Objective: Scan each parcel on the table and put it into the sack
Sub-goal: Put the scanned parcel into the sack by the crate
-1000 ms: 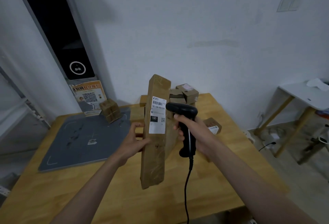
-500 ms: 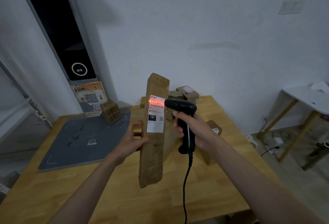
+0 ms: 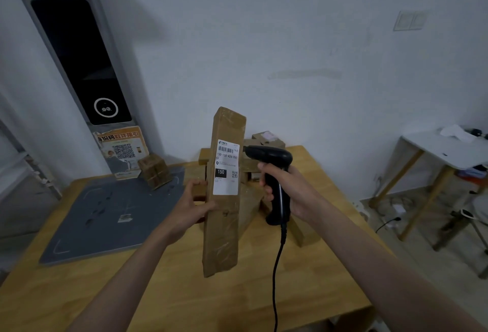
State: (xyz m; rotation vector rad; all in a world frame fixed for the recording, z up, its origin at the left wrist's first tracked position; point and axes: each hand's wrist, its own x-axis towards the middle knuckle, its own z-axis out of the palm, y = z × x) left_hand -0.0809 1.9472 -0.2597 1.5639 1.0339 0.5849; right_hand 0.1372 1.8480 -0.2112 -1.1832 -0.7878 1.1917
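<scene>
Red scan light on the label (image 3: 226,167) has gone out. My left hand (image 3: 192,206) grips the long parcel (image 3: 224,191) upright above the counter (image 3: 184,292); my right hand (image 3: 286,190) clasps the scanner (image 3: 273,170). Scanned, I judge; sack next.

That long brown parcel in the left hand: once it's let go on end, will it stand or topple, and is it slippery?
The long parcel is tall with a narrow end, so it would probably tip. Its glossy tape wrap looks somewhat slick. The left hand holds it upright alone and it shows no bend, so it is likely stiff and fairly light.
</scene>
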